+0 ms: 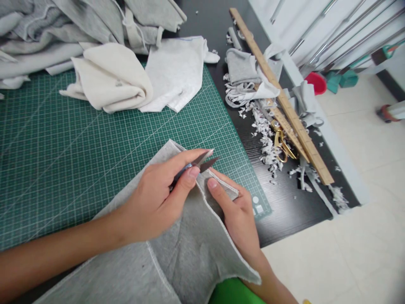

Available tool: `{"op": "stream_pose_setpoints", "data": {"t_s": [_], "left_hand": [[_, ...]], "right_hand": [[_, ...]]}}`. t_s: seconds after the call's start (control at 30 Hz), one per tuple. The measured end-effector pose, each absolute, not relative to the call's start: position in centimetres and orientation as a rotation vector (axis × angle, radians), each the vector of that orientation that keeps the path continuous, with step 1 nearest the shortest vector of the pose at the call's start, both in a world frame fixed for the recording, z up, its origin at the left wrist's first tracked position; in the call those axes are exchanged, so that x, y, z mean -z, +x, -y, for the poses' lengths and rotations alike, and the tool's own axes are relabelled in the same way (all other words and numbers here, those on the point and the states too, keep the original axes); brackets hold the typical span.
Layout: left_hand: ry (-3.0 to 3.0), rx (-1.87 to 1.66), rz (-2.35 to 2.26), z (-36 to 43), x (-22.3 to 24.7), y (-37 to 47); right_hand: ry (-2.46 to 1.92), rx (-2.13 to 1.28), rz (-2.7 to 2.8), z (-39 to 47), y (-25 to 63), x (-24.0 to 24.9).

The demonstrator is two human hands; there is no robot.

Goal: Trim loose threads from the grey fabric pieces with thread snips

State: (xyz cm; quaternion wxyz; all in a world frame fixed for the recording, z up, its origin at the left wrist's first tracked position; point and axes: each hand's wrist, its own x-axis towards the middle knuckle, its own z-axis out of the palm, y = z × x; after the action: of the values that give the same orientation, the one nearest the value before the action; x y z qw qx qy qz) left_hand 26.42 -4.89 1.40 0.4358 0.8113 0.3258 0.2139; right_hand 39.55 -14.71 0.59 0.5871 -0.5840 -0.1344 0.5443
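Observation:
My left hand (pixel 155 194) is closed around a pair of thread snips (pixel 205 161) with a bluish handle. The two pointed blades stand apart, right by the fabric edge; whether they touch a thread I cannot tell. Grey sewn fabric (pixel 190 245) with pale overlocked seams spreads below both hands and over the near edge of the table. My right hand (pixel 236 207) pinches a seamed corner of it between thumb and fingers, just right of the blades. Part of the fabric lies under my left hand and forearm, on the green cutting mat (pixel 120 143).
Grey garments (pixel 76 25) are heaped at the back left, beside a folded cream piece (pixel 110 78) and a pale grey piece (pixel 179 71). Along the right edge lie a wooden ruler (pixel 284 99), gold-handled scissors (pixel 281 141) and fabric scraps (pixel 265 135). A red bowl-like thing (pixel 315 83) is beyond.

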Motion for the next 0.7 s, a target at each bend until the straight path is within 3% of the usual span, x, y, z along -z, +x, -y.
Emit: {"op": "stream_pose_setpoints", "data": {"t_s": [0.27, 0.7], "left_hand": [[2.072, -0.586, -0.896, 3.9, -2.2, 26.1], [2.702, -0.384, -0.612, 2.8, -2.7, 23.7]], "right_hand": [[-1.416, -1.261, 0.269, 14.8, 39.8, -0.4], [-1.483, -1.266, 0.347, 14.5, 40.0, -0.8]]}}
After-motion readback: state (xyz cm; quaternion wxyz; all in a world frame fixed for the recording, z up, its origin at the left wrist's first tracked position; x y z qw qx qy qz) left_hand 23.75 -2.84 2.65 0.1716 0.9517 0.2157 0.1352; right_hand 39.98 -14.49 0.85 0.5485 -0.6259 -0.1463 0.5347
